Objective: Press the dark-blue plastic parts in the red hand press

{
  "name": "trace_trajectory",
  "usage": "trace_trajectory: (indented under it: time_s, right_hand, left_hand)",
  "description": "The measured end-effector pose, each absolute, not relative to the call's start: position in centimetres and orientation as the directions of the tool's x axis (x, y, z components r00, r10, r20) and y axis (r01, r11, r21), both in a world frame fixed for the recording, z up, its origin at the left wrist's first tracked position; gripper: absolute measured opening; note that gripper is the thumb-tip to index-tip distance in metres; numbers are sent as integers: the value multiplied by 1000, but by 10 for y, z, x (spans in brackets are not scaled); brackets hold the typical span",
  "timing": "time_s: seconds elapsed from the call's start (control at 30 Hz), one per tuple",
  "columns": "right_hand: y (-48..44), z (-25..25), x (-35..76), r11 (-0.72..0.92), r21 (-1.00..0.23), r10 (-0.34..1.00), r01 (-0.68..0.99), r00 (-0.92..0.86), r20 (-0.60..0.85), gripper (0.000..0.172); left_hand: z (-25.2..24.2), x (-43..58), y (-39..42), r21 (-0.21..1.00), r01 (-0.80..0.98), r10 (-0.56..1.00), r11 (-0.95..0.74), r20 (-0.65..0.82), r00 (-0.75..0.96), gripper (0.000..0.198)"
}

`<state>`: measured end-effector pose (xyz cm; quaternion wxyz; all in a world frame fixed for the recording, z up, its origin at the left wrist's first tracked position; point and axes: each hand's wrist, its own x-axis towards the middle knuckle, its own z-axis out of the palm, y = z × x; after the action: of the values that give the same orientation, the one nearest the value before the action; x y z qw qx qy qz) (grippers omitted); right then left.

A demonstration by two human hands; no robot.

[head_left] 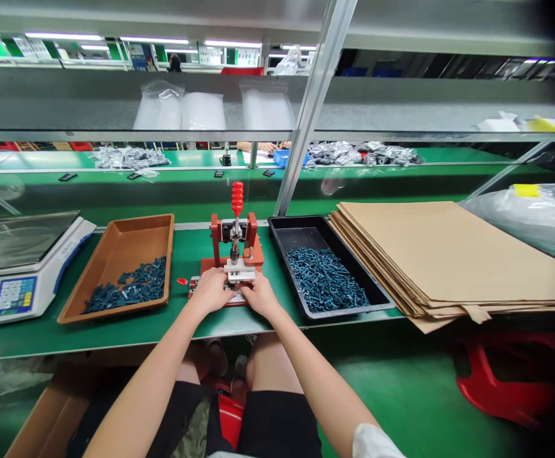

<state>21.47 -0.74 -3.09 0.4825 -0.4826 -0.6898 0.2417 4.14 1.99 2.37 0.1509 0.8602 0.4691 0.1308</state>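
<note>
A red toggle-clamp press (236, 248) with a ribbed red handle (237, 198) stands upright on the green bench in front of me. My left hand (212, 291) is at the left of its metal fixture, fingers bent and thumb pointing inward. From the other side, my right hand (259, 294) reaches in with its thumb and fingers closed at the fixture's front. Both sets of fingertips meet under the pale metal block (239, 272). Whatever they pinch there is too small or hidden to make out.
Left of the press, a brown tray (131, 232) holds dark blue small parts, beside a weighing scale (24, 267). At right, a black tray (301, 230) contains many slim blue pieces. Stacked cardboard sheets (449, 254) lie beyond it. A metal post (313, 102) rises behind the press.
</note>
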Motion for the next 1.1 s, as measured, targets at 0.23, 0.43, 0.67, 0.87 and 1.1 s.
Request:
trace_trajectory:
  time_s: [0.23, 0.43, 0.67, 0.87, 1.1]
  right_hand:
    - [-5, -33, 216, 438, -806, 893, 398, -87, 443, 26]
    - [-6, -35, 216, 513, -731, 843, 450, -104, 528, 30]
    - [-10, -30, 215, 504, -734, 847, 455, -95, 523, 27]
    - [-10, -25, 216, 459, -767, 874, 448, -70, 482, 26]
    - [0, -30, 230, 290, -871, 953, 397, -40, 299, 30]
  left_hand:
    - [24, 40, 19, 353, 782, 850, -514, 90, 519, 30]
    - [21, 44, 15, 354, 778, 851, -519, 129, 509, 28]
    - [21, -7, 3, 341, 793, 781, -504, 572, 250, 29]
    - [14, -2, 38, 831, 523, 927, -188, 326, -186, 51]
    - [7, 42, 28, 724, 627, 949, -289, 302, 88, 61]
